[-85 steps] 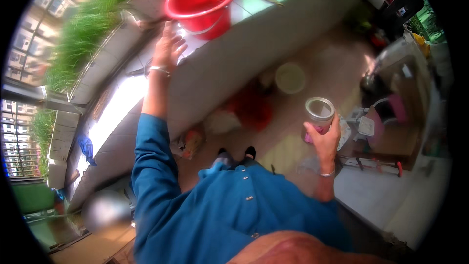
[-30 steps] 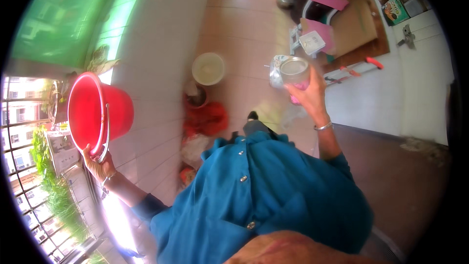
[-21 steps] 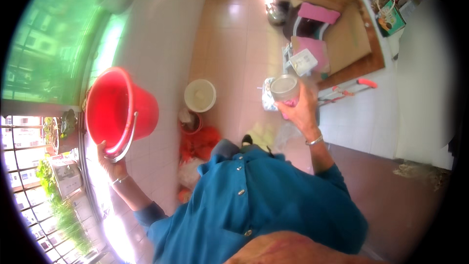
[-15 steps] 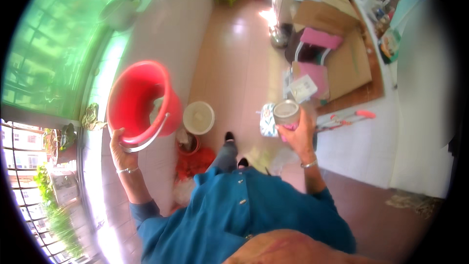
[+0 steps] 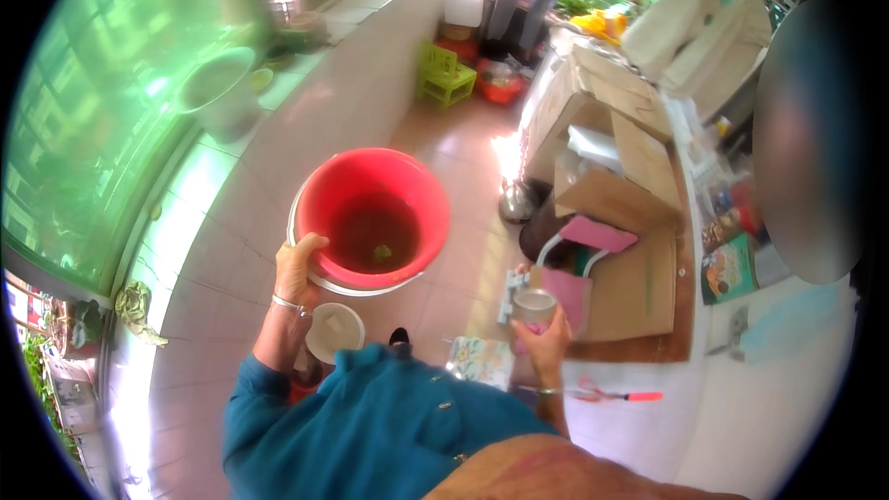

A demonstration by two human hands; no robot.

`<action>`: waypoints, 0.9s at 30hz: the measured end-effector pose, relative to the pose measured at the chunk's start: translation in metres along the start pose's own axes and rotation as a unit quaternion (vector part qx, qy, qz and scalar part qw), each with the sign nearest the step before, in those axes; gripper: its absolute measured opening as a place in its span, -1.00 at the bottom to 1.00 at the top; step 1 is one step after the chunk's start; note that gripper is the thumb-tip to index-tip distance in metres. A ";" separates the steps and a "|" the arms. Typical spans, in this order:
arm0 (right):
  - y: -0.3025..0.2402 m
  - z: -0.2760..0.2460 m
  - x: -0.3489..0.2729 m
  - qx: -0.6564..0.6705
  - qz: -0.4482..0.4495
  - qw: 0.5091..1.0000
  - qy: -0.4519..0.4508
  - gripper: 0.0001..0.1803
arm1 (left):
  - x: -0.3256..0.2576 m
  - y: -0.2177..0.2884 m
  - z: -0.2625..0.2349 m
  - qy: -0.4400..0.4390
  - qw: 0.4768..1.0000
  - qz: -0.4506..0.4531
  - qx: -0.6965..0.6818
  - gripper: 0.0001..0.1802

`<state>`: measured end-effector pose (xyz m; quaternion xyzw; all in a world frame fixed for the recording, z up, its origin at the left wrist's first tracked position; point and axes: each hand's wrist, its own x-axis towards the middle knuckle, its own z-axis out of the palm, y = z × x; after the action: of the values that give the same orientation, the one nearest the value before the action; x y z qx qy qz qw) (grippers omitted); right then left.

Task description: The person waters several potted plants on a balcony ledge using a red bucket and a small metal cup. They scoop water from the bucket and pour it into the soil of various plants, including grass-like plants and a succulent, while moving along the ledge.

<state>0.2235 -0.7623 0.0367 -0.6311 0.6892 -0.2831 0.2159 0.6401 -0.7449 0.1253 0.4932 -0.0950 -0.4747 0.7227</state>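
Note:
My left hand (image 5: 298,268) is closed on the near-left rim of a red bucket (image 5: 421,199), its thumb over the edge. The bucket is held up over the floor with its mouth toward me. Its bottom looks dark, with a small yellow-green scrap on it; whether there is liquid, I cannot tell. The white bail handle (image 5: 370,291) hangs along the near side of the rim. In my right hand (image 5: 546,344) is a small round jar-like container (image 5: 535,306) with a greyish top and a pinkish lower part. A patterned cloth-like thing (image 5: 482,359) lies beside that hand.
A white tub (image 5: 335,331) stands on the floor below the bucket. Cardboard boxes (image 5: 639,287) and a pink-seated chair (image 5: 597,233) are at the right. Red-handled scissors or tongs (image 5: 639,396) rest near my right wrist. Farther off is a green chair (image 5: 446,79); a tiled ledge (image 5: 208,171) runs along the left.
The bucket has moved right, its inside now facing me more. The jar-like container is lower and stays in my right hand. My view has shifted, showing more of the far end.

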 end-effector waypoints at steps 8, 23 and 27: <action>0.001 0.034 0.113 0.001 0.007 1.000 -0.026 0.03 | 0.116 -0.019 0.086 -0.004 1.000 -0.020 0.011 -0.76; -0.040 0.090 0.427 -0.050 -0.159 0.984 -0.061 0.11 | 0.290 -0.041 0.230 0.062 0.998 -0.003 -0.012 -0.75; -0.074 0.120 0.498 -0.021 -0.199 0.977 -0.073 0.11 | 0.342 -0.037 0.258 0.073 0.997 0.013 -0.008 -0.74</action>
<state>0.3024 -1.2738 0.0258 -0.7787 0.5382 -0.2594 0.1914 0.6434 -1.1740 0.1099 0.5192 -0.0445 -0.4291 0.7378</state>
